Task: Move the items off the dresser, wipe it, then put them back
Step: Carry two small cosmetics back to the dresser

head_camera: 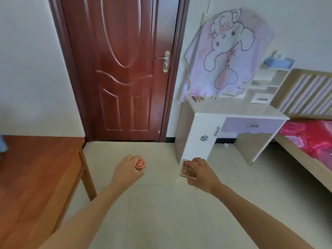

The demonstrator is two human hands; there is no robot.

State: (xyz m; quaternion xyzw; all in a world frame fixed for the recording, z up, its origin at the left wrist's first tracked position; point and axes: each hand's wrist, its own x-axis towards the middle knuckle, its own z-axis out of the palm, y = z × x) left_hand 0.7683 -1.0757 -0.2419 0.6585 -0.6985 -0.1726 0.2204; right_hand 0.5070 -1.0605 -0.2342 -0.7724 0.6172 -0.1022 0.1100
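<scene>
Red marks the lid of the small round tin (140, 163) in the left hand (125, 169), whose grip is curled round the tin's side with the lid facing up. The right hand (201, 173) has its grip closed round a flat pinkish case (187, 170), fingers wrapped over its edges. Both things are held out over the pale floor (161, 212), between the brown wooden table (36, 168) on the left and the white-and-lilac dresser (233, 108) on the right, and they touch neither.

This looks like a carrying leg, though I cannot tell whether the things are going off the dresser or back onto it. Either way, it makes sense to keep the tin level and to set each thing down flat, well in from the edge. Letting go with one hand at a time should be safest.

The dresser's tabletop is nearly bare, apart from a few small things (197, 99) at its back left corner that are too blurred to name. A cartoon-printed cloth (228, 54) hangs behind it, and its hem reaches the tabletop, where it could snag. The table's near corner juts out close to the left forearm. A bed (309, 137) stands just beside the dresser, and a closed door (122, 69) lies ahead.
</scene>
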